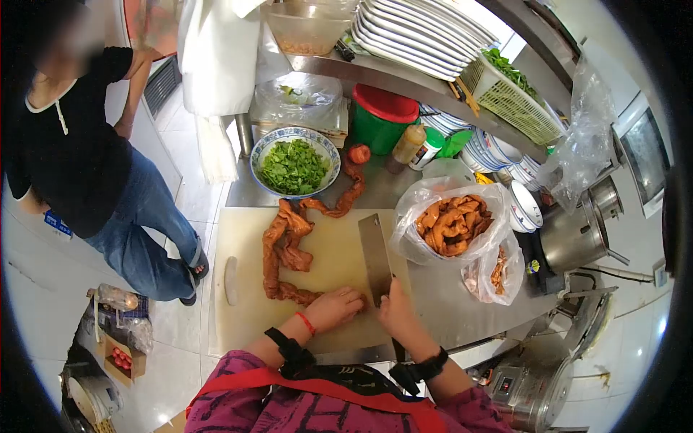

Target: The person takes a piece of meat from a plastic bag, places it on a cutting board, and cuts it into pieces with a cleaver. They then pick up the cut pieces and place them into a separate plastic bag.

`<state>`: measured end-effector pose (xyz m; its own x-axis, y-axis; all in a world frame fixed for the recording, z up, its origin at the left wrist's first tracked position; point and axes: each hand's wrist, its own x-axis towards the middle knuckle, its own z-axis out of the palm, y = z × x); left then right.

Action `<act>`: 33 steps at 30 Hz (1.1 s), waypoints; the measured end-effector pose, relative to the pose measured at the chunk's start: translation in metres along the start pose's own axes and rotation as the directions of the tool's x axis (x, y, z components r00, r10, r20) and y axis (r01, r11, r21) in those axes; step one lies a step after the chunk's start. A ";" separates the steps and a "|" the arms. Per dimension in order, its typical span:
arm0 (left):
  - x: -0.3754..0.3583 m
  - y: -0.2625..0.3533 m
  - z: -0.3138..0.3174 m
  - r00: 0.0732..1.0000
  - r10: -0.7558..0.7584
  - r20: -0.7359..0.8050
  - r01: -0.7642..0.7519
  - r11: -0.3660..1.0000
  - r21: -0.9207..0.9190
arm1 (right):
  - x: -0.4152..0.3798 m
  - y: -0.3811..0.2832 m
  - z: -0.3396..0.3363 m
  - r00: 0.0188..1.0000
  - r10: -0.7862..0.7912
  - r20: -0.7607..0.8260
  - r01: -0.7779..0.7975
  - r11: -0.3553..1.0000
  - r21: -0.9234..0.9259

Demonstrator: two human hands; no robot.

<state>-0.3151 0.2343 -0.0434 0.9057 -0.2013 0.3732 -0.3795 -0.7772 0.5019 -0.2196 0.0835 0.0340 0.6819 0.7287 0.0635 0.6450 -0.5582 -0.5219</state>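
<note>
My right hand (398,314) is wrapped round the handle of a cleaver (375,254), whose wide blade points away from me over the right part of the cutting board (238,317). Beside the blade, my left hand (336,309) is closed with curled fingers on the near end of a long brown braised intestine (271,263). The fingers partly hide that end. From there the intestine loops across the board, and its far end runs past the edge onto the steel counter. Cut brown pieces (455,225) fill a bag-lined bowl to the right.
A patterned bowl of chopped greens (297,166) stands behind the board. A smaller bag (496,273) of pieces lies right. Sauce bottles (408,144), stacked bowls (491,151) and a shelf with plates (419,36) are behind. Another person (94,144) stands at left.
</note>
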 end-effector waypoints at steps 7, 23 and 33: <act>-0.004 -0.002 -0.013 1.000 0.004 -0.005 -0.003 0.999 0.050 | -0.030 -0.042 -0.035 0.898 0.245 0.365 -0.201 0.967 -0.156; -0.025 -0.005 -0.033 0.999 -0.048 0.016 0.046 0.993 0.111 | -0.010 0.000 -0.015 0.992 0.042 -0.119 -0.050 0.996 -0.072; -0.002 0.020 -0.014 0.997 -0.003 0.076 -0.004 0.995 0.103 | -0.037 -0.028 -0.053 0.932 0.173 0.319 -0.106 0.970 -0.218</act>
<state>-0.3267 0.2278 -0.0230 0.9188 -0.2434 0.3109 -0.3620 -0.8337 0.4170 -0.2449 0.0512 0.0915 0.6370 0.7088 -0.3031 0.6287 -0.7052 -0.3279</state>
